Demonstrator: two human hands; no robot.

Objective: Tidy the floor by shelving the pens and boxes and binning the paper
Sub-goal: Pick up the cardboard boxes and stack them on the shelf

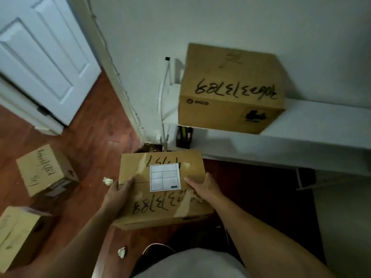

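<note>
Right now I hold a cardboard box [160, 189] in front of me, above the wooden floor [96, 141], with one hand on each side. My left hand [118, 192] grips its left edge, thumb lying over the top face, and my right hand [204, 185] clasps the right edge in the same way. On top of the box sits a white label [165, 177], with black handwritten numbers above and below it.

Ahead and to the right runs a white shelf [301, 125], and a second cardboard box [230, 87] already stands on it against the wall, its top scrawled with numbers too. Under the shelf's left end there is a dark holder [184, 137] with what may be pens in it; the blur keeps me from being sure.

Two more boxes lie on the floor to my left, one tilted box [46, 169] and another floor box [18, 235] nearer me at the frame's edge. A crumpled paper ball [107, 180] lies just beside my left hand's side of the held box, and a second paper scrap [121, 252] lies near my feet. A white door [40, 57] stands at upper left.
</note>
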